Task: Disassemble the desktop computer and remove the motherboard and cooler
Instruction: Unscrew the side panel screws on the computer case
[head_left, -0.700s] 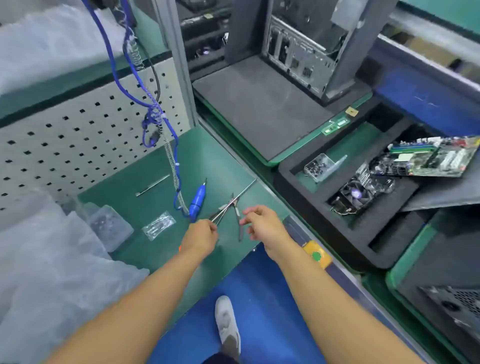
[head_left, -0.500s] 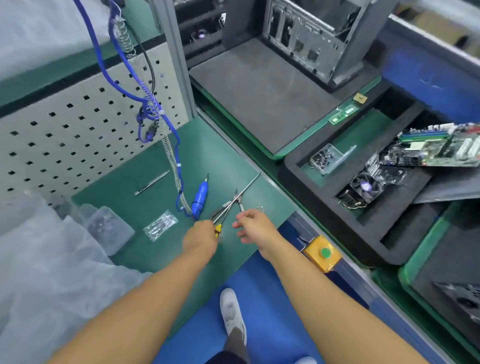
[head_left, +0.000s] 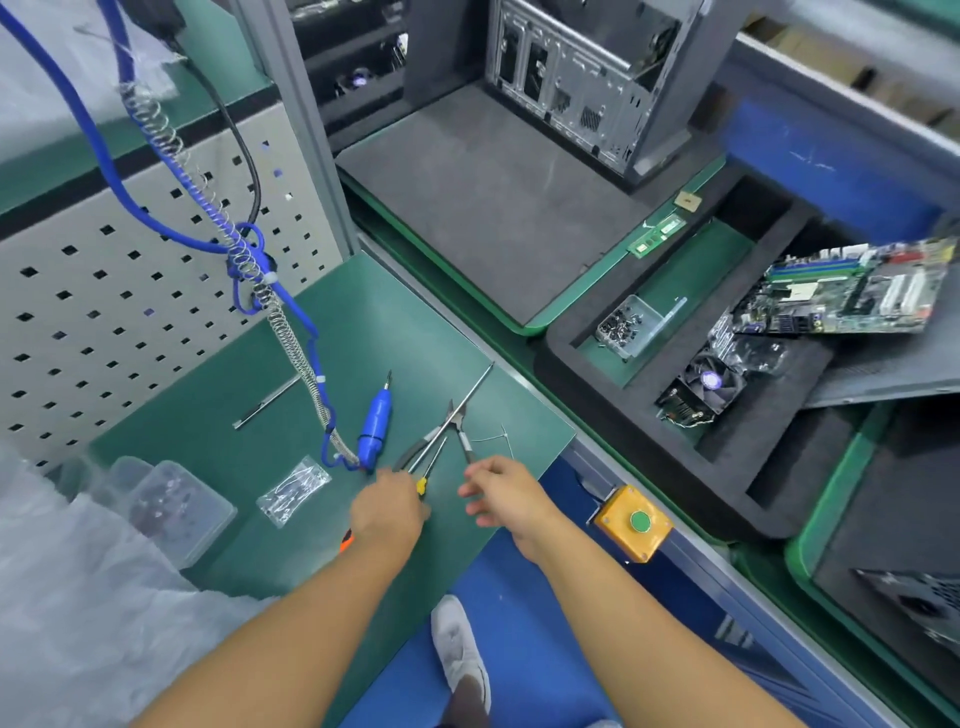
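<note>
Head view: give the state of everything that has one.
computer case, upright
motherboard, out, tilted over the foam tray
cooler, out, lying in the foam tray
screw box, open
pliers, lying, handles spread
left hand, curled round the screwdriver handle
right hand, open, empty

Yellow plastic box with round green button (head_left: 635, 522) at four o'clock off the green rubber mat (head_left: 363, 332); white perforated metal panel (head_left: 130, 312) at ten.

Bare forearms (head_left: 291, 623), white shoe (head_left: 457, 642), dark trouser leg (head_left: 470, 701).
</note>
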